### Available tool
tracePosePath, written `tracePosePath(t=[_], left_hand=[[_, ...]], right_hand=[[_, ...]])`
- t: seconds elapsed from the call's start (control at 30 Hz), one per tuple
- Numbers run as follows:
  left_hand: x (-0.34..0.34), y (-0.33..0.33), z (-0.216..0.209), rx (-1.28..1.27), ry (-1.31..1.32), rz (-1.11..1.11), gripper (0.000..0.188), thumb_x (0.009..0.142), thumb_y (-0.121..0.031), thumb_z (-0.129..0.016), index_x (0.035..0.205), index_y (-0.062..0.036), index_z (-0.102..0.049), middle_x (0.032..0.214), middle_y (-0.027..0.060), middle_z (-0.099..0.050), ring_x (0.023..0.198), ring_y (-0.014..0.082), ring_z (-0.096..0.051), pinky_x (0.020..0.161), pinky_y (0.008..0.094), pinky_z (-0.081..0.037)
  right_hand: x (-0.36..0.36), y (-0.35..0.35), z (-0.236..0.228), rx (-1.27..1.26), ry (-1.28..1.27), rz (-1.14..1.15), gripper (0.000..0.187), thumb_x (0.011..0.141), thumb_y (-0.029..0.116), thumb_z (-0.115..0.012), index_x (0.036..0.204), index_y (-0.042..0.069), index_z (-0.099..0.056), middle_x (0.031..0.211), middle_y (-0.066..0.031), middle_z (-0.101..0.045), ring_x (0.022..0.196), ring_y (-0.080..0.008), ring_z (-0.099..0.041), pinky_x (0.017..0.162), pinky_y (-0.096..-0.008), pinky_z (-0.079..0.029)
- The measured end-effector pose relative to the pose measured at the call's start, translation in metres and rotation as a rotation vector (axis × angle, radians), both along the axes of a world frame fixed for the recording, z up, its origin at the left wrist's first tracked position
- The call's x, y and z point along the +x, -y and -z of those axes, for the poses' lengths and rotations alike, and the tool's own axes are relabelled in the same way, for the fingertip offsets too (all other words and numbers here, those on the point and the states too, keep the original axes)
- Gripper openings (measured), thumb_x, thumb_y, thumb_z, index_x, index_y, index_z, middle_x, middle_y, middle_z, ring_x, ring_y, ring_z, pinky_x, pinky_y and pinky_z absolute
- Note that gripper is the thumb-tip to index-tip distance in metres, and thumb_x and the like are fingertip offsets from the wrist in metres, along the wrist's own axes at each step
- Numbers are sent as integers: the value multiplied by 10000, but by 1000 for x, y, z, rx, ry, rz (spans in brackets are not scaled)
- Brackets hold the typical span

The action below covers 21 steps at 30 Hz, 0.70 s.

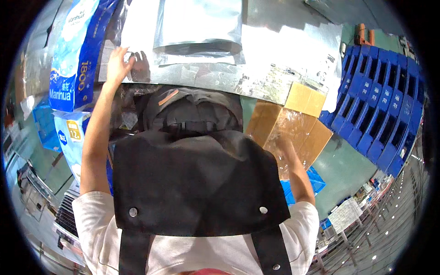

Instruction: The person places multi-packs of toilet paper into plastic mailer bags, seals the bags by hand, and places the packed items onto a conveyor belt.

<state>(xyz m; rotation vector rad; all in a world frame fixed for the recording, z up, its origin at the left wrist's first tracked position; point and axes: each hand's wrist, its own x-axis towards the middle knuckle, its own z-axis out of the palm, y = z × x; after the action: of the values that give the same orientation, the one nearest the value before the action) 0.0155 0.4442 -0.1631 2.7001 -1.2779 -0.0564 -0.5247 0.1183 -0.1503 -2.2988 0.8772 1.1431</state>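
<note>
Above the left part of the bright work table (192, 72), my left hand (119, 65) has its fingers bent and apart, and casts a shadow beside it. No object shows clearly in it. A silver-grey flat bag (199, 25) lies on the table to the right of that hand. My right hand (283, 141) reaches down into an open cardboard box (263, 120) at the table's near right edge. Clear plastic wrapping or small bags (291, 120) fill the box and cover the fingers, so their grip is hidden.
Tall blue-and-white packages (82, 59) stand left of my left arm. Stacked blue plastic bins (378, 98) rise at the right. A blue crate (316, 179) sits below the box. Black cloth (197, 178) hangs over my chest, close to the table edge.
</note>
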Motion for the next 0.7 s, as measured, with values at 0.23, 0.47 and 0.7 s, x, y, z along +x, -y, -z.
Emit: tracePosePath(t=[0.23, 0.47, 0.7], left_hand=[[12, 96, -27, 177, 276, 650, 751, 660, 58, -513, 1332, -142, -242, 1379, 132, -233, 1264, 279, -252, 1045, 369, -222], [19, 87, -22, 128, -108, 741, 256, 705, 1, -534, 961, 0, -528, 1232, 127, -433, 1200, 245, -361, 1010, 357, -288], [104, 138, -20, -37, -775, 245, 120, 705, -38, -596, 803, 15, -550, 804, 117, -603, 800, 214, -576, 737, 307, -438]], right_hand=[[301, 39, -45, -494, 1116, -766, 340, 733, 8, -487, 1069, 60, -509, 1198, -94, -471, 1224, -252, -330, 993, -474, -270], [293, 78, -36, -246, 848, -657, 236, 595, 55, -620, 830, 66, -594, 998, -38, -588, 1222, -254, -339, 1029, -539, -113], [390, 123, -38, -113, 689, -147, 141, 594, 78, -621, 727, 120, -640, 905, -101, -601, 1030, -244, -495, 914, -401, -334]])
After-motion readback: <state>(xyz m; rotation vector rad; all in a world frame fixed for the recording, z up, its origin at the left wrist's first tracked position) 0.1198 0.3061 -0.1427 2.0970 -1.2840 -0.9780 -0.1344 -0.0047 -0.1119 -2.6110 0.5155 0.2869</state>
